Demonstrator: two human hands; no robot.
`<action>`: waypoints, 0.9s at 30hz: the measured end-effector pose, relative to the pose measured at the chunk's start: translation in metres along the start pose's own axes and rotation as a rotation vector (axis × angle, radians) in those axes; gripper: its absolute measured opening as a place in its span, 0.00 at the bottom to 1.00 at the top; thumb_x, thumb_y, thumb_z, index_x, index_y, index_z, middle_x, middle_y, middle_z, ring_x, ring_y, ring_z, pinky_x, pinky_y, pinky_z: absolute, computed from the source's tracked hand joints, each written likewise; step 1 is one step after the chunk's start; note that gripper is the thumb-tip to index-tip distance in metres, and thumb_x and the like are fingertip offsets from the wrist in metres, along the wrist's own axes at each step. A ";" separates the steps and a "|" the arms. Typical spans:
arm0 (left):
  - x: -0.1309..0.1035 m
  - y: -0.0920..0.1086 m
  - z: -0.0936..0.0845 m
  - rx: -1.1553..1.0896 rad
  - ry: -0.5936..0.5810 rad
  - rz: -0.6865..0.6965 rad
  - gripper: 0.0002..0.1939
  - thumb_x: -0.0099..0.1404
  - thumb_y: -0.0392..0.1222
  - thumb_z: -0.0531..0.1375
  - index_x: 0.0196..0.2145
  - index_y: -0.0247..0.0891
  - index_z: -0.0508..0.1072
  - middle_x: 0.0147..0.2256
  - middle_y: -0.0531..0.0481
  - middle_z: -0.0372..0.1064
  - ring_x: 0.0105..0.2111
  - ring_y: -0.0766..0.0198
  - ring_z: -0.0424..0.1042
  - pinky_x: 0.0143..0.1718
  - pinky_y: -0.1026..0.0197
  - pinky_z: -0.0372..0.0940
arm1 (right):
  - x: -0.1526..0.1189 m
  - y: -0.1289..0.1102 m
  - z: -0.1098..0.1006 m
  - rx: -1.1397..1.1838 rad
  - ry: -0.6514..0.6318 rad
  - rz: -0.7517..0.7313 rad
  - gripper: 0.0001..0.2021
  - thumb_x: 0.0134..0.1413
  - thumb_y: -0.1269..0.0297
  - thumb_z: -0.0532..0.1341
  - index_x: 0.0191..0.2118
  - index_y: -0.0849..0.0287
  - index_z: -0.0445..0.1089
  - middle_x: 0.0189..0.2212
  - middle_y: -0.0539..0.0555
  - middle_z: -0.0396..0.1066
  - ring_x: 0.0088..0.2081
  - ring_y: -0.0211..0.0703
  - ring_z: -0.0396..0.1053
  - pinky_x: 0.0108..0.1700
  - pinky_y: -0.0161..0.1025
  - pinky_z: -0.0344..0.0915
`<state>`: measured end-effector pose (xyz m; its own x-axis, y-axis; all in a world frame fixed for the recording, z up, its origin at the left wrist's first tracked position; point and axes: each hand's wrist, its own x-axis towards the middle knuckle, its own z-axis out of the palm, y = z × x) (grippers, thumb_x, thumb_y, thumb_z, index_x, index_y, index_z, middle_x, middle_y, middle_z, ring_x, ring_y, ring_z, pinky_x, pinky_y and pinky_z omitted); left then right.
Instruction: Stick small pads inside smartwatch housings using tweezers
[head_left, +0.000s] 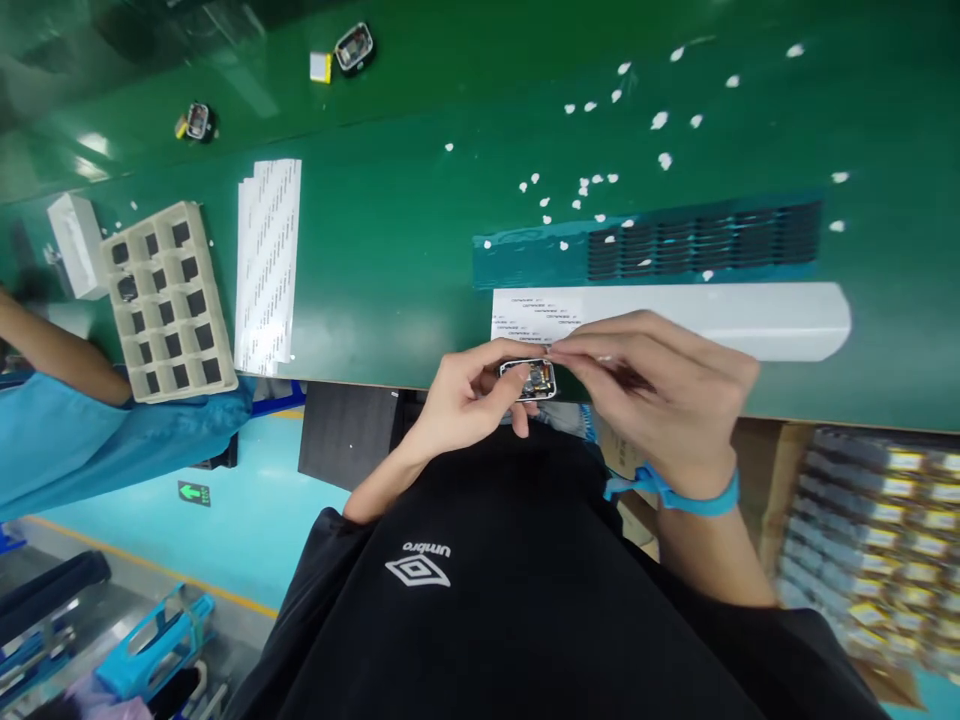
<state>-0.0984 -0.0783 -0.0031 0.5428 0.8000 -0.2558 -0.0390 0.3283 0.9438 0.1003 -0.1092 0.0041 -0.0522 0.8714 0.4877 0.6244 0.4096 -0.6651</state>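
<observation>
My left hand grips a small device housing at the table's front edge, thumb across it. The housing is rectangular with rounded corners and a pale rim, and bare electronics show inside. Close by on the right, my right hand has its thumb and forefinger pinched together at the housing's upper right corner. Whatever sits in that pinch is too small to make out. Just behind my hands lies a white printed sheet, partly covered by the right hand. A blue strap circles my right wrist.
A blue film strip with black pieces lies behind the white sheet, among scattered white bits. Printed strips and a compartment tray are left. Two opened devices, one here, lie farther back. A co-worker's arm is far left.
</observation>
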 end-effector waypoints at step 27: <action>0.003 -0.020 0.000 0.037 0.155 0.017 0.06 0.72 0.43 0.61 0.43 0.43 0.66 0.27 0.60 0.70 0.18 0.73 0.68 0.20 0.68 0.62 | -0.009 0.019 -0.010 -0.299 -0.275 -0.289 0.24 0.70 0.74 0.64 0.67 0.51 0.72 0.58 0.50 0.81 0.50 0.41 0.84 0.48 0.34 0.81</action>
<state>-0.0960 -0.0821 -0.0233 0.4063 0.8740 -0.2666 -0.0147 0.2979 0.9545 0.1202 -0.1118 -0.0071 -0.4345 0.7893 0.4339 0.7483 0.5844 -0.3137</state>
